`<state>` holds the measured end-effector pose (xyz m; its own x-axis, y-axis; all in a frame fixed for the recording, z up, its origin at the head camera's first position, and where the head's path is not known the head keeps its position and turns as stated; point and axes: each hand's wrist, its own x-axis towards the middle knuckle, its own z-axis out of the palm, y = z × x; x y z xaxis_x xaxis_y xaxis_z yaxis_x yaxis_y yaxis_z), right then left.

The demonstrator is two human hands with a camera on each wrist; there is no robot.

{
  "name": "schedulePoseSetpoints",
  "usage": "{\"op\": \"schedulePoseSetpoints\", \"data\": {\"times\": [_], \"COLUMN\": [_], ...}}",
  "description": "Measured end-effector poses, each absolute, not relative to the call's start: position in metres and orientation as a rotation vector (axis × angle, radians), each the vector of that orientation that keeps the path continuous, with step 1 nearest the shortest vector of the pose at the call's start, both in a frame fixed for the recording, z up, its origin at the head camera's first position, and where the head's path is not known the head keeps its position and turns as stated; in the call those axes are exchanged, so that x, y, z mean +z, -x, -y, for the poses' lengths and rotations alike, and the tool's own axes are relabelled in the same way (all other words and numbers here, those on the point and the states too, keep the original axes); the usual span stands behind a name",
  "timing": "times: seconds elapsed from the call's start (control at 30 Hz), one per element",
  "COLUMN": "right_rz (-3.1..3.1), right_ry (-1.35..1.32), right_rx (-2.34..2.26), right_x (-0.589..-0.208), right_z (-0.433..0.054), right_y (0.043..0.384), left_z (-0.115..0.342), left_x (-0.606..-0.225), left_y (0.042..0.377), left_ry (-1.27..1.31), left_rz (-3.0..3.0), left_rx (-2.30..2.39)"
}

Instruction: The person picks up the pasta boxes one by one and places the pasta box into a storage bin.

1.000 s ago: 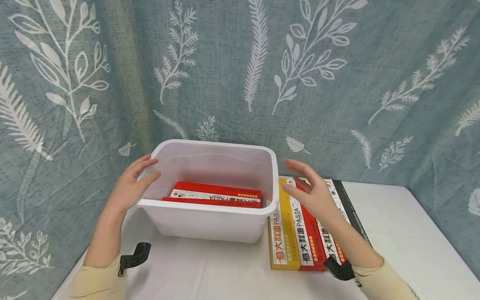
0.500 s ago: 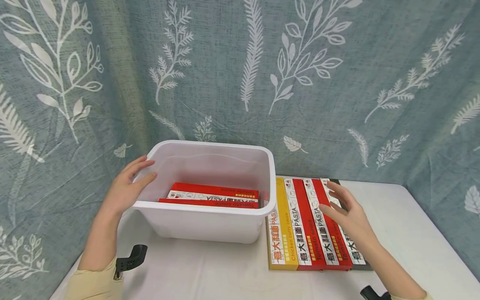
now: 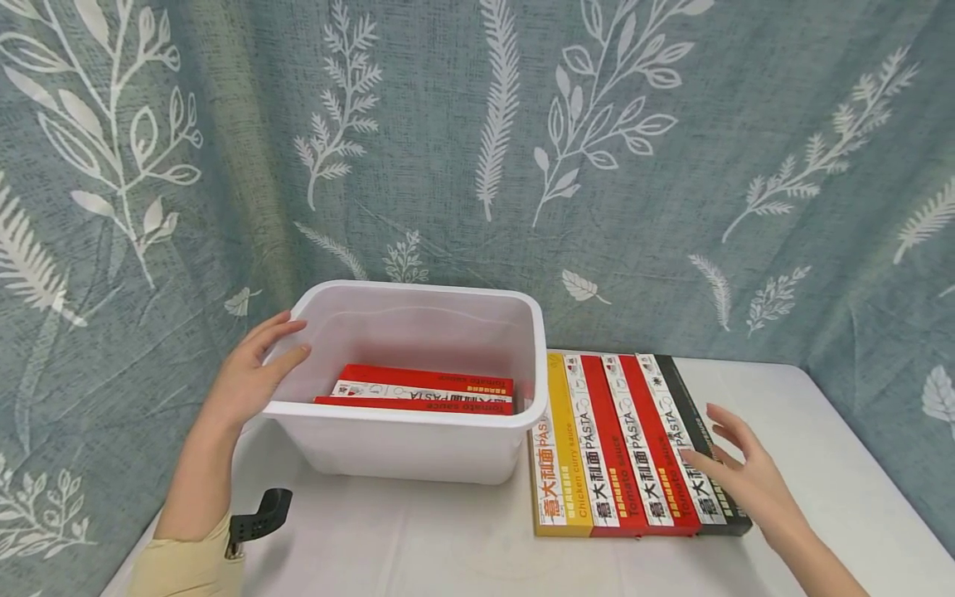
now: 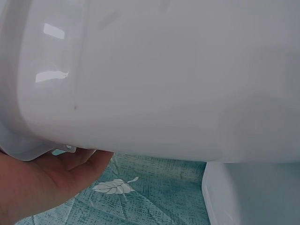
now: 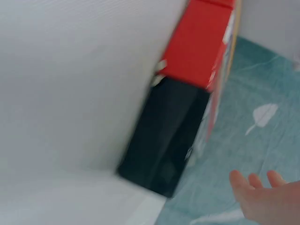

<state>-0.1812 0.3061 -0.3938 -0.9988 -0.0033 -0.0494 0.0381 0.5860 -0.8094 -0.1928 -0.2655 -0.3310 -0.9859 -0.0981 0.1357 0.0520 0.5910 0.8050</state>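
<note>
A white plastic bin point(image 3: 403, 450) stands on the white tablecloth, with red tomato sauce pasta boxes point(image 3: 429, 377) inside. My left hand point(image 3: 242, 377) rests at the bin's left rim, fingers loosely bent and thumb reaching over the inside. In the left wrist view the left hand point(image 4: 61, 178) shows just under the rim, partly hidden by it. My right hand point(image 3: 746, 468) is at the right side of a black pasta box point(image 3: 694, 431), thumb over its upper face and fingers spread beyond its right edge. The right wrist view shows the black box's end point(image 5: 164, 136) apart from the fingertips point(image 5: 276, 178).
Left of the black box lie red pasta boxes point(image 3: 608, 448) and a yellow chicken curry sauce box point(image 3: 567, 464), side by side against the bin. A blue-green leaf-print curtain point(image 3: 448, 166) hangs behind and on both sides. White tablecloth point(image 3: 828, 448) extends to the right.
My right hand has moved from beside the bin, rightward across the row of boxes, to the black box. The left hand has stayed at the bin's rim. The camera view has shifted slightly.
</note>
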Motion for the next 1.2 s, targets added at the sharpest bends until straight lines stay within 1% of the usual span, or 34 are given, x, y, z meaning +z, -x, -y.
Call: {"op": "schedulePoseSetpoints", "data": {"times": [0.27,0.57,0.87,1.2], "right_rz": [-2.780,-2.687,-2.575,-2.687], "right_ry": [-0.025,-0.125,-0.128,-0.068], "right_rx": [-1.314,-1.179,-1.125,-0.874], "right_x": [-0.410,-0.423,-0.435,-0.442], "right_z": [-0.332,-0.347,-0.351,-0.348], "right_y": [0.173,0.171,0.173,0.173], "left_z": [0.266,0.265,0.265,0.266], "left_x": [-0.331,-0.330,-0.330,-0.332], "left_y": [0.192,0.191,0.192,0.192], "left_ry": [-0.051,-0.037,-0.039,-0.016], "left_rz": [2.655,2.640,2.642,2.625], "left_rx": [-1.349,-1.359,-1.353,-1.358]}}
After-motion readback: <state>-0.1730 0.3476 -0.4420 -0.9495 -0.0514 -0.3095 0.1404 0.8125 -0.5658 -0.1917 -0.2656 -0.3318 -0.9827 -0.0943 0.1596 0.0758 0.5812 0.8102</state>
